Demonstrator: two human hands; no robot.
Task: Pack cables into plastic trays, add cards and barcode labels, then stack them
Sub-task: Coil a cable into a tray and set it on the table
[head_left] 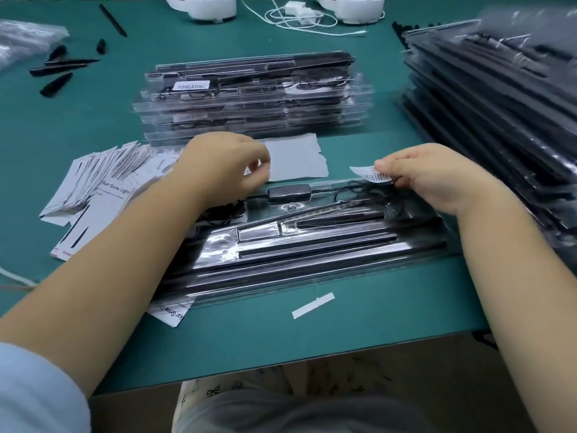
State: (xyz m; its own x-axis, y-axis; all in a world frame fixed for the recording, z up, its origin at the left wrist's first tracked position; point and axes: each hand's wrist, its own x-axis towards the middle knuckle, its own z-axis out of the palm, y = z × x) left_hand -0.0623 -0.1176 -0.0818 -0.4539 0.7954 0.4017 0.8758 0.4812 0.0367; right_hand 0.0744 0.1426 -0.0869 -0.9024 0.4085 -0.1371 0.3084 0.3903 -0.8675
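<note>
A clear plastic tray [312, 245] holding black cables and rods lies in front of me on the green table [281, 332]. My right hand [437, 179] pinches a white barcode label [370, 174] above the tray's far right end. My left hand [224, 164] pinches the left edge of a grey label backing sheet [296, 157] lying just beyond the tray. A fanned pile of white cards [103, 179] reading "Grow Light" sits to the left. One card [168, 312] pokes out from under the tray's near left corner.
A stack of packed, labelled trays [253, 98] stands behind the backing sheet. A taller pile of trays [499, 114] fills the right side. Loose black pieces [59, 70] lie far left, white chargers and cord [299, 14] at the back. A white paper strip [313, 304] lies near the table edge.
</note>
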